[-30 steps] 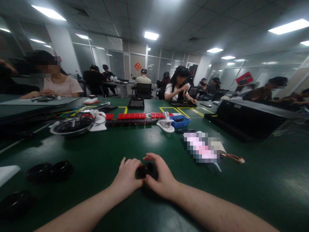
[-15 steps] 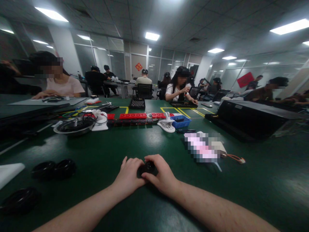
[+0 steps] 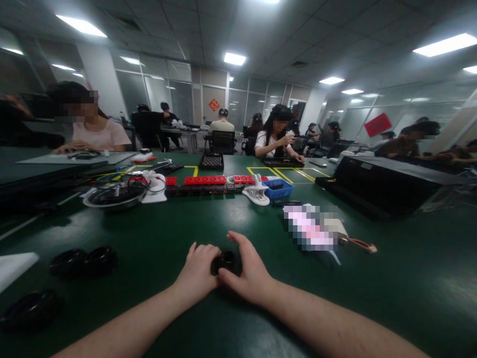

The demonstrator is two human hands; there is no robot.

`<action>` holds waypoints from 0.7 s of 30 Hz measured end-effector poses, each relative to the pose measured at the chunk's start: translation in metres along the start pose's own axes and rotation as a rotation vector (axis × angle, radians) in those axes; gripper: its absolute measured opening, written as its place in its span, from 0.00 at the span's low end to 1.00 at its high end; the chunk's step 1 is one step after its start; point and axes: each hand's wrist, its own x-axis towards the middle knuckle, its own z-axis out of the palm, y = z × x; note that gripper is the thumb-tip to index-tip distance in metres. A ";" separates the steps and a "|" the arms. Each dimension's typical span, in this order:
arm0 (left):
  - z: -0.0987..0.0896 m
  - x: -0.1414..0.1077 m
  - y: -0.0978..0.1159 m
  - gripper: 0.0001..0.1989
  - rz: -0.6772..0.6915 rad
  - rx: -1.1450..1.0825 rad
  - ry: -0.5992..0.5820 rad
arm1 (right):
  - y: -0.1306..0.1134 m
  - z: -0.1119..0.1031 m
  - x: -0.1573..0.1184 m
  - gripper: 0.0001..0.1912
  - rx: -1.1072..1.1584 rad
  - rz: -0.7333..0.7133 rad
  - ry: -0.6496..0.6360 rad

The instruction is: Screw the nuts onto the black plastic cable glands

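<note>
The green tabletop (image 3: 223,219) spans the view, with a black case (image 3: 387,184) at far right and a metal bowl (image 3: 112,204) at the far left. Between them lie red blocks (image 3: 204,180), a blue tray (image 3: 285,191) and, just beside the tray, a white clip (image 3: 257,197).

Nearer, both hands meet in the middle. The right hand (image 3: 253,271) has its fingers apart, the index finger raised and the thumb at the near right edge of the black piece (image 3: 227,259). The left hand (image 3: 199,266) curls its fingers and thumb around the left side and seems to hold it, though the dim light blurs the contact.

The black piece sits between the two hands, low over the tabletop. Three glossy black rings (image 3: 100,261) lie well apart from it, on the left; two are side by side, one nearer.

Its dark sheen suggests a small, light, stiff piece, rather slippery and not very fragile. Opposite sides of the outer wall should give the surest hold, pinched between thumb and fingers.
</note>
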 end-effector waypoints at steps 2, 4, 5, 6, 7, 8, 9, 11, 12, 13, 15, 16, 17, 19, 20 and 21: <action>0.000 0.000 0.000 0.10 0.015 0.008 -0.001 | 0.002 0.001 0.001 0.32 -0.024 0.105 0.013; 0.000 -0.001 -0.001 0.11 0.027 0.005 -0.005 | 0.002 0.000 0.002 0.28 -0.022 0.092 0.011; 0.000 -0.001 -0.001 0.12 0.031 0.002 -0.007 | 0.002 -0.001 0.002 0.27 -0.014 0.040 0.002; 0.000 -0.001 -0.001 0.13 0.031 -0.001 -0.010 | 0.002 -0.002 0.002 0.27 -0.006 -0.026 -0.015; 0.000 -0.001 -0.001 0.13 0.029 -0.002 -0.011 | 0.001 -0.003 0.001 0.29 -0.003 -0.089 -0.040; 0.000 -0.001 -0.001 0.13 0.026 -0.002 -0.014 | 0.000 -0.004 0.001 0.31 -0.009 -0.133 -0.066; 0.000 -0.001 -0.002 0.13 0.023 -0.001 -0.017 | -0.001 -0.005 0.001 0.33 -0.021 -0.154 -0.086; -0.001 -0.001 -0.002 0.14 0.022 0.006 -0.024 | -0.001 -0.006 0.001 0.36 -0.054 -0.136 -0.071; -0.001 -0.001 -0.002 0.14 0.024 0.012 -0.025 | -0.001 -0.005 0.001 0.37 -0.067 -0.110 -0.037; -0.002 -0.001 -0.001 0.14 0.027 0.016 -0.027 | 0.000 -0.005 0.002 0.38 -0.075 -0.081 0.000; -0.003 -0.001 -0.001 0.14 0.033 0.019 -0.034 | 0.001 -0.003 0.002 0.38 -0.086 -0.022 0.055; -0.003 -0.001 0.000 0.13 0.033 0.018 -0.039 | 0.002 -0.002 0.002 0.37 -0.092 0.005 0.062; -0.004 -0.001 0.001 0.12 0.031 0.016 -0.042 | 0.002 -0.002 0.002 0.35 -0.097 0.021 0.056; -0.004 -0.001 0.002 0.12 0.022 0.013 -0.039 | 0.003 -0.002 0.002 0.31 -0.093 -0.006 0.020; -0.004 -0.001 0.002 0.12 0.016 0.012 -0.034 | 0.002 -0.003 0.002 0.30 -0.079 -0.046 -0.003; -0.004 -0.001 0.002 0.13 0.012 0.010 -0.029 | 0.002 -0.003 0.001 0.30 -0.062 -0.093 -0.029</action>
